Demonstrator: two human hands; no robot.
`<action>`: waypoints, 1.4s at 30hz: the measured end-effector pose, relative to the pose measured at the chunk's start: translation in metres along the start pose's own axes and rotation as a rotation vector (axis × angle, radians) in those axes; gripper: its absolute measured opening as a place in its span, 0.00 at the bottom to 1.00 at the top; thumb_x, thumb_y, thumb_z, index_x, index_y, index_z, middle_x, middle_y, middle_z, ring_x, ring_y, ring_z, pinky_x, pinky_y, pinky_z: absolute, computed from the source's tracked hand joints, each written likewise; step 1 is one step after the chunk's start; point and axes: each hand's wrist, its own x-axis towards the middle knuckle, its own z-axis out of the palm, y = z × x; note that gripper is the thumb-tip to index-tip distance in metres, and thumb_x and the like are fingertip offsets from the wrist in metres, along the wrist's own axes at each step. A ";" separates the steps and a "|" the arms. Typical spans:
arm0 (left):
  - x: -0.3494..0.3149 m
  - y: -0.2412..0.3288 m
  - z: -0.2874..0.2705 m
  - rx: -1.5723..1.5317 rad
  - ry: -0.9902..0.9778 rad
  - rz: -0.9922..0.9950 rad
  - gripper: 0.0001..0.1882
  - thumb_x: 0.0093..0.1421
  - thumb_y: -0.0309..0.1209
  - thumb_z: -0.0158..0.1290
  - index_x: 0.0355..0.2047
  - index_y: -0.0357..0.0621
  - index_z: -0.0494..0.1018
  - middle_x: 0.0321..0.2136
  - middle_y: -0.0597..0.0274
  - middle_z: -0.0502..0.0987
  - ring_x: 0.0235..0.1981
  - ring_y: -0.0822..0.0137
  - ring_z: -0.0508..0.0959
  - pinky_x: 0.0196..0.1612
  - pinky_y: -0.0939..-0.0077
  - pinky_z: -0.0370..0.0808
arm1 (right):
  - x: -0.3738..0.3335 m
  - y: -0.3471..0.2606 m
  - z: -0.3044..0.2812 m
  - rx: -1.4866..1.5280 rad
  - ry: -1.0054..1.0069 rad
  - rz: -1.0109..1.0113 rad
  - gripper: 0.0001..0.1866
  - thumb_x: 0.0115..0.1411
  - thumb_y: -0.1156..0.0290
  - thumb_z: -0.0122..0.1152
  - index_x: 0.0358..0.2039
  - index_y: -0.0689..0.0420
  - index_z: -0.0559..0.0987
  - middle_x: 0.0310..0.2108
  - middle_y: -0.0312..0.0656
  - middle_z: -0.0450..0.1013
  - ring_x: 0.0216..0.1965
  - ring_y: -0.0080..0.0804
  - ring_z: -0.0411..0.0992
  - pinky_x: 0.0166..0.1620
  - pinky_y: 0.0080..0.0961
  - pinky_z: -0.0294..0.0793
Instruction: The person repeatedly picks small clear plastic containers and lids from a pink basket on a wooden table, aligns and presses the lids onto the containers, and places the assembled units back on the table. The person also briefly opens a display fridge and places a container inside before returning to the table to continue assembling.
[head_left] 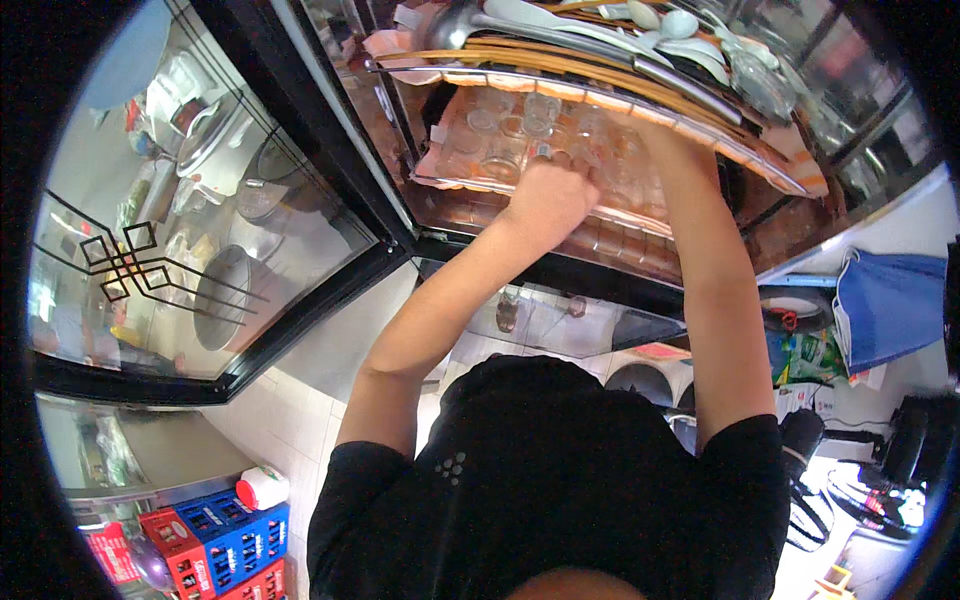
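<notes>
Both my arms reach into an open cabinet with glass panels and dark frames. My left hand [556, 197] is closed at the front of the lower shelf, knuckles up, beside small clear glasses. What its fingers hold, if anything, cannot be made out. Several clear drinking glasses [541, 113] stand on a pinkish lined wire shelf [440, 180]. My right hand [668, 140] reaches under the upper rack on the right of this shelf; its fingers are hidden. Above it, the upper wire rack [600, 90] bears wooden chopsticks [560, 63], a metal ladle [455, 25] and white spoons [695, 55].
At the left the patterned glass door [130, 265] stands swung outward. Red and blue bottle crates [235, 545] sit lower left with a white tub [264, 488] on top. A blue cloth [890, 310] hangs at the right, near a fan [875, 500].
</notes>
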 end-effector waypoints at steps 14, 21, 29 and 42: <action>-0.009 -0.001 0.016 -0.045 0.235 -0.013 0.14 0.51 0.34 0.53 0.39 0.47 0.76 0.33 0.64 0.77 0.42 0.61 0.71 0.45 0.59 0.66 | 0.019 0.000 0.013 0.046 -0.051 0.027 0.27 0.66 0.50 0.51 0.55 0.59 0.73 0.52 0.50 0.73 0.52 0.45 0.72 0.55 0.40 0.70; -0.014 -0.006 0.017 -0.127 0.320 -0.082 0.18 0.52 0.33 0.53 0.45 0.47 0.75 0.38 0.61 0.77 0.43 0.58 0.71 0.46 0.58 0.65 | 0.024 0.005 0.014 0.071 -0.060 0.052 0.27 0.66 0.49 0.51 0.55 0.58 0.73 0.52 0.49 0.74 0.51 0.44 0.72 0.54 0.40 0.70; -0.008 0.000 0.014 -0.243 0.343 -0.111 0.20 0.53 0.30 0.53 0.49 0.48 0.74 0.50 0.58 0.72 0.47 0.54 0.72 0.53 0.52 0.66 | 0.019 0.008 0.011 0.114 -0.071 0.081 0.27 0.66 0.49 0.52 0.56 0.58 0.73 0.51 0.49 0.74 0.51 0.43 0.72 0.54 0.39 0.70; 0.010 0.034 0.007 -0.632 0.478 -0.086 0.18 0.52 0.23 0.55 0.45 0.45 0.75 0.51 0.54 0.71 0.48 0.47 0.75 0.49 0.58 0.77 | -0.008 0.044 -0.022 0.419 -0.069 0.192 0.28 0.66 0.49 0.52 0.56 0.58 0.73 0.51 0.47 0.74 0.50 0.42 0.72 0.53 0.39 0.70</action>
